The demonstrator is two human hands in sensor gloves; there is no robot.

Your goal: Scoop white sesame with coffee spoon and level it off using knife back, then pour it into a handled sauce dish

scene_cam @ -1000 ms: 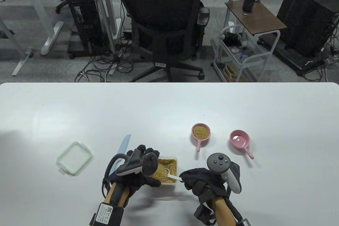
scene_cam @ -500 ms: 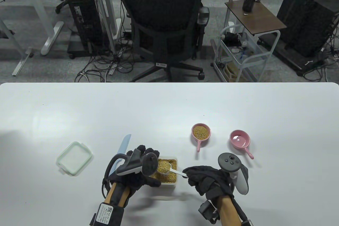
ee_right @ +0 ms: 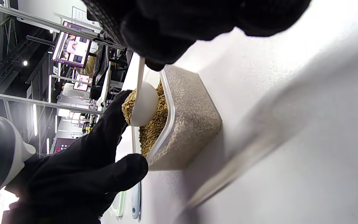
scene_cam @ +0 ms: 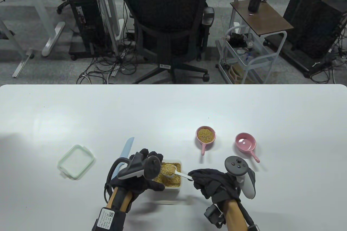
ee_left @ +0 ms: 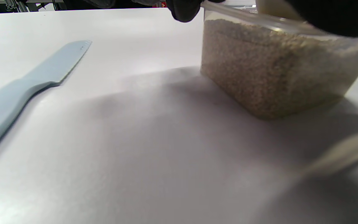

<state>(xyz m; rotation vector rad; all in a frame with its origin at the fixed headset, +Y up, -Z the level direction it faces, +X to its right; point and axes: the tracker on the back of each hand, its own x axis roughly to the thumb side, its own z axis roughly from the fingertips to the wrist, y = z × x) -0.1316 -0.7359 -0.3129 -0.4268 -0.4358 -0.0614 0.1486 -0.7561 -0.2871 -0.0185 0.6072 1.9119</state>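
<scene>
A clear box of sesame (scene_cam: 175, 182) stands near the table's front edge. My left hand (scene_cam: 156, 172) grips its left side, fingers on the far wall and thumb on the near wall. My right hand (scene_cam: 193, 178) pinches the handle of a white coffee spoon (scene_cam: 170, 170). The spoon is heaped with sesame and hangs just above the box. In the right wrist view the heaped spoon (ee_right: 143, 104) sits over the box (ee_right: 191, 124). A pale blue knife (scene_cam: 126, 148) lies flat left of the box, untouched, also visible as the knife (ee_left: 26, 84) in the left wrist view.
A pink handled dish (scene_cam: 206, 135) filled with sesame stands beyond the box to the right. A second pink handled dish (scene_cam: 245, 142), with no seeds in it, stands further right. The box's pale green lid (scene_cam: 76, 162) lies to the left.
The spoon went from dug into the sesame to lifted out with a heap. My right hand rolled and shifted slightly right. The left hand stayed on the box.
</scene>
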